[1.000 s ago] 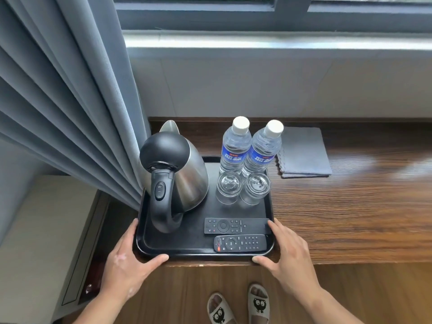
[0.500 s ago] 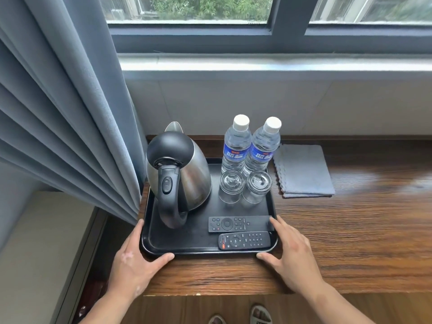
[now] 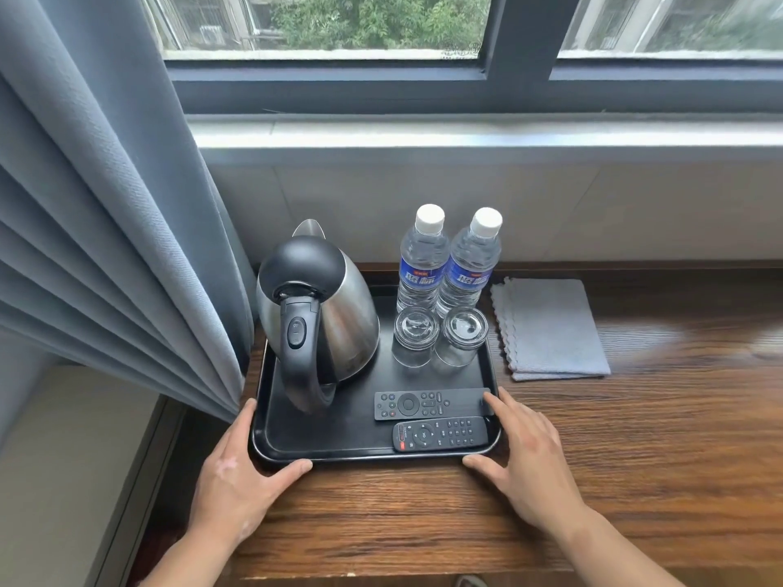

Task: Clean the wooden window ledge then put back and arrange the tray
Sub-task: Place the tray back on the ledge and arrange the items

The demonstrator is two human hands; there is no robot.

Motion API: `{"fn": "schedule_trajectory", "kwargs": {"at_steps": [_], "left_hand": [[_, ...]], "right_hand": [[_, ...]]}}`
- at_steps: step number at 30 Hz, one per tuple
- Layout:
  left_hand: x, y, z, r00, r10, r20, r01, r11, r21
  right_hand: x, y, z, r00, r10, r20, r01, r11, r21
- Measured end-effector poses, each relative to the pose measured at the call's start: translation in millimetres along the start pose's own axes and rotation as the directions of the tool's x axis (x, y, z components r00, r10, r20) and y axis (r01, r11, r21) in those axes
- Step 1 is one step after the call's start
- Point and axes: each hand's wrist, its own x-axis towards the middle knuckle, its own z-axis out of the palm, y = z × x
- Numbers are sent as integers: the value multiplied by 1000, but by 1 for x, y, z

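Tray (image 3: 330,427) lies on the ledge (image 3: 635,459) between left fingers (image 3: 245,419) and right fingers (image 3: 506,410). Near remote (image 3: 438,434) lies just left of right fingers.

Bright daylight via window (image 3: 381,27), glare on ledge (image 3: 678,341), edges prob. warped

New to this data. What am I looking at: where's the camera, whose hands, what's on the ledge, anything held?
No robot: a person wears a camera on the head, looking down at their own bare hands. That is the only view. A black tray sits on the wooden ledge under a window, carrying a steel kettle, two water bottles, two glasses and two remotes. A folded grey cloth lies right of it. The left hand and right hand touch the tray's near corners with straight fingers; neither grips anything.
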Motion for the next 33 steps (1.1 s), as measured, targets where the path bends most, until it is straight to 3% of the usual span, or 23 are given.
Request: {"fn": "schedule_trajectory", "kwargs": {"at_steps": [33], "left_hand": [[17,-3,-1,1000,7,9,-8,1000,21]], "right_hand": [[7,-5,3,1000,25,-11,-25,999,40]]}}
